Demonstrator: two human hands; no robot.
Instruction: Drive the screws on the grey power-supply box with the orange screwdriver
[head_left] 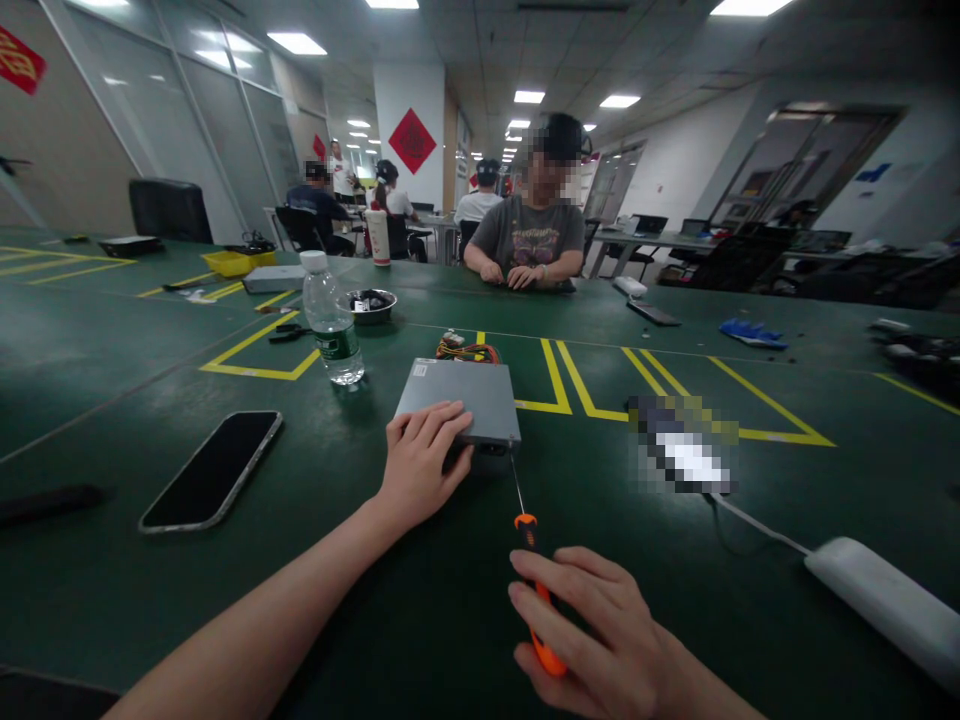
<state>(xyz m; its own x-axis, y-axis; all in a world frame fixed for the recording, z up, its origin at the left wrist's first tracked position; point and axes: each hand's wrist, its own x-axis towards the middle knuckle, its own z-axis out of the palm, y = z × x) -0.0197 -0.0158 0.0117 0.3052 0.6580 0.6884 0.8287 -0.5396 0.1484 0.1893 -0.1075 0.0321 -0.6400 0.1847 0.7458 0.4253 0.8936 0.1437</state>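
A grey metal computer power supply (484, 395) lies on the green table in front of me, its bundle of coloured wires (469, 348) at the far side. My left hand (424, 460) rests over its near left part, fingers on the top and thumb against the front face, holding it. In my right hand (600, 620) is a screwdriver (527, 527) with an orange and black handle. Its thin shaft points at the near right corner of the power supply, and the tip appears to touch the front face there. My right thumb is partly hidden.
Left of the power supply stand a water bottle (334, 330) and a metal bowl (375, 308) of small parts. A phone (214, 470) lies nearer me. On the right are a blurred lit device (682, 450) and a cabled white bar (885, 600). A person (532, 225) sits opposite.
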